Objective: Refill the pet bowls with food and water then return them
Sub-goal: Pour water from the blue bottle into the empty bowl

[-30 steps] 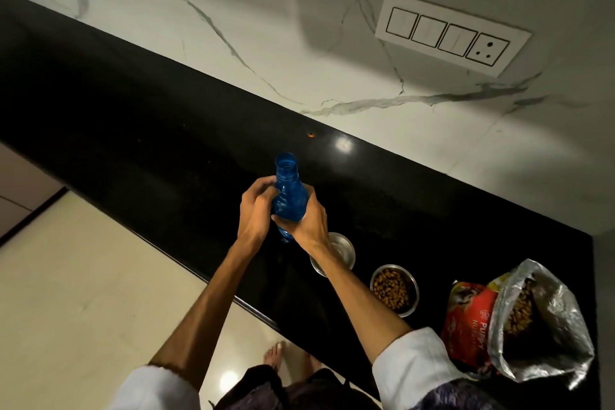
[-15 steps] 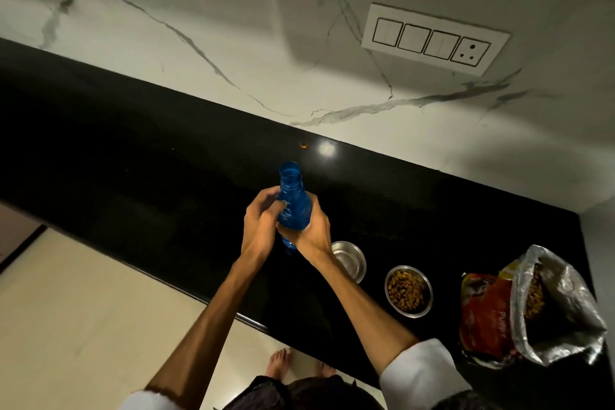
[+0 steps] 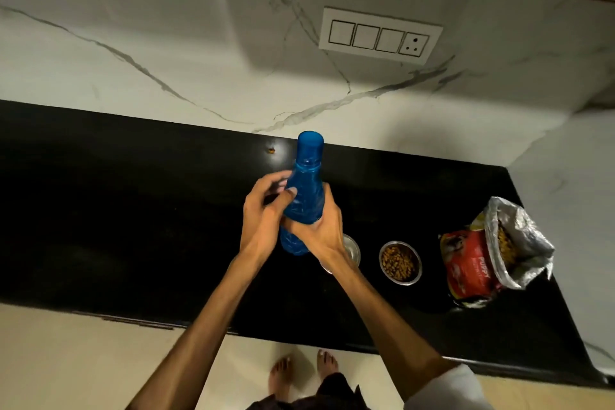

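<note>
Both hands hold a blue plastic bottle [image 3: 304,200] upright over the black counter [image 3: 133,210]. The right hand [image 3: 321,230] wraps its fingers round the bottle's lower body, and the left hand [image 3: 264,210] curls against the bottle's shoulder, thumb on the plastic. Just right of the hands, partly hidden by the right wrist, sits a steel bowl [image 3: 352,248]. Beside it stands a second steel bowl [image 3: 400,262] filled with brown kibble. Farther right lies an opened red food bag [image 3: 472,266] with silver lining, printed "PUPPY". A white switch plate [image 3: 379,36] is on the marble wall.
</note>
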`<control>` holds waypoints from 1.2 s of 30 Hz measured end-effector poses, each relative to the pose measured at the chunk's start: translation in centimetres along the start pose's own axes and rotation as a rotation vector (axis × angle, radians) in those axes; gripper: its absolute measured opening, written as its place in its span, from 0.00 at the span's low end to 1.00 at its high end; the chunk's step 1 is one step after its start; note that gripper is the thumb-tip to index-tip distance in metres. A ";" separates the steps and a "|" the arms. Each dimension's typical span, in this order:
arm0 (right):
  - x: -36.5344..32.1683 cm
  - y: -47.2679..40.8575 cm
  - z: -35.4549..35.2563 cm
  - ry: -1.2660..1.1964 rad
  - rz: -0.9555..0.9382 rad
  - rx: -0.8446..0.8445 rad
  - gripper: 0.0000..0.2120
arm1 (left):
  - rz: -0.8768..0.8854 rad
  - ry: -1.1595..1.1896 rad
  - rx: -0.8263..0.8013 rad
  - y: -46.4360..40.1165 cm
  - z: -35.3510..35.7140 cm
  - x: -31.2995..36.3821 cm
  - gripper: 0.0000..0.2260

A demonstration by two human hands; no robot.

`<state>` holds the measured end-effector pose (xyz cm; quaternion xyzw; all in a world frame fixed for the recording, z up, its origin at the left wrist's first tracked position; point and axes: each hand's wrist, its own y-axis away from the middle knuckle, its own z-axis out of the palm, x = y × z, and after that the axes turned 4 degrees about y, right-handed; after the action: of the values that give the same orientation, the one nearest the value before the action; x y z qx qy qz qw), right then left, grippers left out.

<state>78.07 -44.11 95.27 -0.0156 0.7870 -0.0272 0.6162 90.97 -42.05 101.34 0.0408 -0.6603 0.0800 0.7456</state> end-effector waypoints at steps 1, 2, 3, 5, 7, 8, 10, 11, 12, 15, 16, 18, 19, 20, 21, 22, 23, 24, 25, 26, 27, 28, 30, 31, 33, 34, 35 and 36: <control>-0.1 0.4 -0.3 -0.016 0.001 0.026 0.36 | 0.003 0.014 -0.025 0.1 0.3 0.3 0.14; -0.3 0.7 -0.7 -0.028 0.000 0.054 0.36 | 0.004 0.029 -0.050 0.3 0.6 0.5 0.14; -0.4 1.1 -1.2 -0.032 -0.006 0.081 0.35 | 0.006 0.045 -0.070 0.4 1.0 0.7 0.14; -0.6 1.8 -2.2 -0.025 -0.021 0.134 0.35 | 0.003 0.074 -0.105 0.8 1.9 1.0 0.14; -0.9 2.7 -3.3 -0.046 -0.024 0.180 0.34 | -0.006 0.103 -0.149 1.1 2.7 1.1 0.13; -1.0 3.2 -3.9 -0.061 -0.025 0.197 0.33 | -0.011 0.117 -0.172 1.3 3.2 1.1 0.12; -1.0 4.0 -5.0 -0.069 -0.029 0.229 0.33 | -0.030 0.142 -0.207 1.9 4.3 1.0 0.11; -1.1 4.4 -5.6 -0.067 -0.032 0.248 0.33 | -0.043 0.155 -0.223 2.1 4.8 0.9 0.11; -1.2 4.8 -6.2 -0.062 -0.035 0.267 0.33 | -0.056 0.165 -0.236 2.4 5.4 0.8 0.11; -1.6 6.2 -7.9 -0.041 -0.048 0.323 0.34 | -0.091 0.174 -0.265 3.2 7.0 0.5 0.11; -1.7 6.6 -8.5 -0.031 -0.051 0.340 0.35 | -0.108 0.168 -0.275 3.5 7.5 0.4 0.13; -1.9 7.5 -9.5 -0.010 -0.067 0.364 0.35 | -0.136 0.152 -0.304 4.1 8.3 0.4 0.16; -1.9 7.8 -10.0 -0.002 -0.071 0.369 0.35 | -0.146 0.145 -0.316 4.5 8.7 0.4 0.17; -1.8 8.1 -10.5 0.009 -0.071 0.372 0.35 | -0.159 0.140 -0.330 4.9 9.1 0.4 0.18; -1.9 8.5 -11.0 0.025 -0.070 0.379 0.35 | -0.172 0.139 -0.341 5.2 9.5 0.5 0.18; -1.9 8.8 -11.4 0.046 -0.071 0.388 0.35 | -0.185 0.140 -0.352 5.5 9.9 0.5 0.18; -2.0 9.2 -11.8 0.062 -0.072 0.396 0.35 | -0.196 0.147 -0.360 5.8 10.3 0.6 0.18; -2.1 9.5 -12.1 0.072 -0.072 0.400 0.35 | -0.206 0.154 -0.363 6.0 10.6 0.6 0.18; -2.1 9.9 -12.4 0.081 -0.067 0.401 0.36 | -0.222 0.161 -0.365 6.3 10.9 0.5 0.17; -2.2 10.2 -12.7 0.093 -0.063 0.401 0.36 | -0.240 0.170 -0.368 6.6 11.2 0.5 0.17; -2.2 10.6 -13.0 0.106 -0.059 0.402 0.36 | -0.257 0.179 -0.374 6.9 11.4 0.4 0.17; -2.1 11.0 -13.2 0.118 -0.052 0.404 0.36 | -0.272 0.190 -0.381 7.3 11.6 0.2 0.16; -1.7 11.7 -13.7 0.143 -0.032 0.406 0.36 | -0.298 0.201 -0.393 8.0 11.9 -0.2 0.16; -1.4 12.0 -14.0 0.157 -0.023 0.409 0.36 | -0.313 0.207 -0.397 8.4 12.0 -0.5 0.16; -0.7 12.7 -14.4 0.174 -0.006 0.413 0.37 | -0.348 0.219 -0.393 9.1 12.3 -0.9 0.16; -0.4 13.0 -14.5 0.178 -0.003 0.417 0.38 | -0.360 0.222 -0.389 9.4 12.5 -1.1 0.16; -0.1 13.3 -14.6 0.177 -0.001 0.418 0.38 | -0.370 0.223 -0.385 9.7 12.7 -1.3 0.17; 0.1 13.5 -14.6 0.178 0.002 0.416 0.38 | -0.382 0.227 -0.381 9.9 12.8 -1.5 0.17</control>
<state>64.00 -30.30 97.83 0.1149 0.8159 -0.1894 0.5341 76.53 -34.53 101.02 0.0147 -0.5563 -0.1832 0.8104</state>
